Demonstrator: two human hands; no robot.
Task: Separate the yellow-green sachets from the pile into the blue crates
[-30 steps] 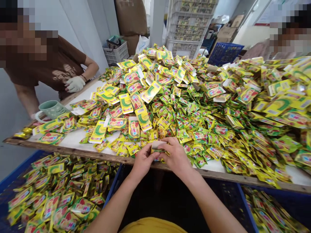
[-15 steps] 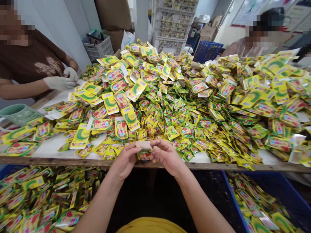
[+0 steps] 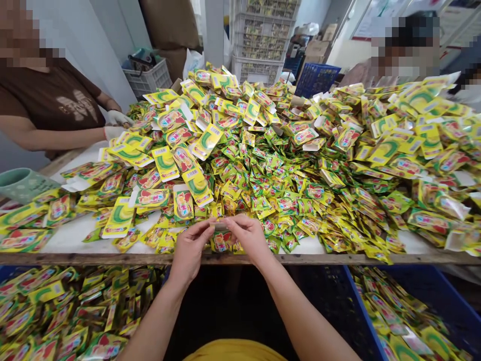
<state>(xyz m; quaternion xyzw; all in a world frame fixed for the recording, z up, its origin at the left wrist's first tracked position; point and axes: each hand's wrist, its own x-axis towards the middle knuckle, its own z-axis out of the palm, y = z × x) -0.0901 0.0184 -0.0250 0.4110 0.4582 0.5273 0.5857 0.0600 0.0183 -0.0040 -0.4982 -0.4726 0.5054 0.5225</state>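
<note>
A small printed carton (image 3: 222,241), yellow and green with red fruit pictures, is held near the table's front edge. My left hand (image 3: 192,246) pinches its left end, thumb at the top flap. On the other end, my right hand (image 3: 248,235) has its thumb and fingers closed on the flap. The flap's edge now shows as a thin strip along the carton's top. Just beyond my hands lies a heap of small green and yellow sachets (image 3: 270,180). Flat yellow cartons (image 3: 165,163) are piled to the left of the sachets.
Below the table edge (image 3: 300,258) stand blue crates (image 3: 366,311) of filled cartons, left and right. A green mug (image 3: 26,183) is at the far left. A co-worker's gloved hand (image 3: 119,118) reaches into the pile. Stacked white crates (image 3: 259,42) rise behind.
The carton's pale flap has folded down between my hands, and my right fingers have moved over its top. The co-worker's gloved hands have shifted to the pile.
</note>
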